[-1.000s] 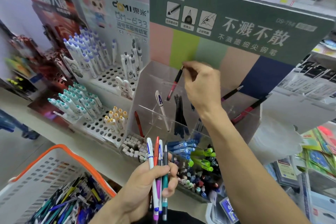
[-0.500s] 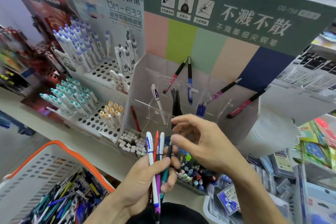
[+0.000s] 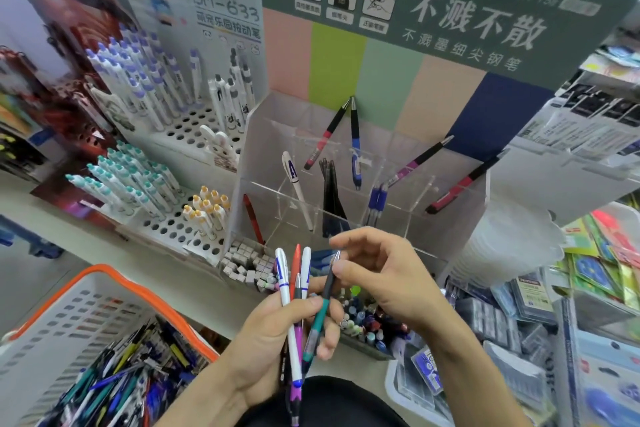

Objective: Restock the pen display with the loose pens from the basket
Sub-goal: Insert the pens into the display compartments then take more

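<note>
My left hand (image 3: 277, 340) grips a bunch of pens (image 3: 292, 291): white ones, a red one, a purple-tipped one. My right hand (image 3: 384, 274) pinches the top of a teal and black pen (image 3: 320, 315) that still lies in the left hand's bunch. Behind them stands the clear acrylic pen display (image 3: 460, 204) with a few pens leaning in its compartments, among them a red and black pen (image 3: 325, 135) and a blue pen (image 3: 356, 146). The white basket with an orange rim (image 3: 114, 277) sits at lower left, holding several loose pens (image 3: 117, 381).
A white pegboard stand (image 3: 180, 135) with blue-capped, teal-capped and yellow-capped pens is on the left. A tray of small erasers (image 3: 246, 263) and a tray of caps (image 3: 367, 322) lie on the shelf. Packaged stationery (image 3: 519, 322) fills the right side.
My right hand let go of a pen in the display's upper compartment, came down to the bunch in my left hand and closed its fingers on the teal and black pen.
</note>
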Motion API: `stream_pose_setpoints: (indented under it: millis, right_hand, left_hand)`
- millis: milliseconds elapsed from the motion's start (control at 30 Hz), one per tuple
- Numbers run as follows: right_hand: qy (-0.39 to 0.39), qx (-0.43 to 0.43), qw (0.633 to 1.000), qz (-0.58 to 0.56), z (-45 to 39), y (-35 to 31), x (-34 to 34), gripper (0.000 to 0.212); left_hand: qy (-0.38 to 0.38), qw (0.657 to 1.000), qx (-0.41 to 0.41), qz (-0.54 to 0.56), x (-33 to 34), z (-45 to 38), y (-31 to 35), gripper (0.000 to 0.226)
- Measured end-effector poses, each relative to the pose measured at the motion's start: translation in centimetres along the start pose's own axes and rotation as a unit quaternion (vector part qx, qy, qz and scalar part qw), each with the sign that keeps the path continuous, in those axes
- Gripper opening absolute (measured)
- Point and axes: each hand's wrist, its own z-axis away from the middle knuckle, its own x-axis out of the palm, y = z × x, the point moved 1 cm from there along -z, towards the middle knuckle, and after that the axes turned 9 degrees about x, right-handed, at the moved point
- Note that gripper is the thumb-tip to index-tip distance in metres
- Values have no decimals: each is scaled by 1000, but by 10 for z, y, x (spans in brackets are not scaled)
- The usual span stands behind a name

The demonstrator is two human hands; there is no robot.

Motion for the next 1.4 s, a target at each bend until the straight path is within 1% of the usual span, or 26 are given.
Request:
stream_pose_setpoints:
  millis: [100,200,300,367,433,500,567,600,633,700,800,900,1000,1033,1067,1100,1167,1200,1233,1300,1367,1400]
  right_hand:
    - [37,-27,999,-30,-3,-19,-7,17]
    - [108,-96,989,-31,-8,-51,-16,18]
    - [179,-179,963,-90,-21,-84,-22,18]
    - [251,-246,930,-110,-35,-102,-19,16]
    - [320,-328,886,-71,-54,-117,-10,16]
    - [348,-391,852,-9,-76,-127,2,15]
    - [362,-418,832,51,-98,-131,10,13]
    - [367,-416,828,77,-109,-131,12,13]
    - [367,-407,831,98,-119,-131,14,12]
    - [353,-376,847,128,-135,-129,19,13]
    - [331,-329,866,182,-146,-124,24,16]
    - [321,-299,863,251,-144,-121,22,22]
    - [331,-324,844,269,-116,-117,21,26]
    - [318,-334,848,260,-100,-114,23,22]
    - [290,-333,863,247,-85,-108,25,17]
    - [247,-315,887,231,-69,-102,27,12]
    - [137,-237,941,199,-43,-84,31,7]
    - [87,-193,959,190,-35,-73,32,8]
    - [50,-157,968,187,-29,-62,32,12]
    - [7,-109,977,185,-22,-40,29,20]
    - [-15,-81,982,171,-17,-24,28,20]
    - [-14,-71,985,157,-15,-17,27,18]
  left_hand:
    - [50,998,-1,-23,-3,0,0,25]
    - [89,996,1,-24,-12,-1,-2,26]
    - [96,995,1,17,-18,1,-3,27]
    - [80,996,1,48,-20,2,-2,29]
    - [57,996,4,65,-21,3,-1,30]
    - [36,998,14,52,-23,3,2,31]
    - [23,1000,11,10,-24,3,4,36]
    - [14,1000,8,-17,-24,4,6,41]
    - [7,999,8,-40,-24,5,8,44]
    - [1,997,20,-69,-25,8,10,44]
    - [-15,996,37,-85,-24,13,12,43]
    - [-10,997,49,-58,-24,13,10,39]
    - [14,997,59,-40,-22,13,10,37]
    - [28,997,62,-43,-20,13,11,38]
    - [40,996,63,-52,-18,14,13,37]
    - [49,995,64,-65,-16,13,14,35]
    - [57,993,66,-84,-13,12,14,32]
    - [59,992,67,-89,-13,11,14,35]
    - [61,991,69,-92,-11,10,14,41]
    - [58,991,71,-103,-10,8,13,50]
    - [49,988,61,-131,-10,6,10,45]
    - [46,987,54,-144,-10,4,8,42]
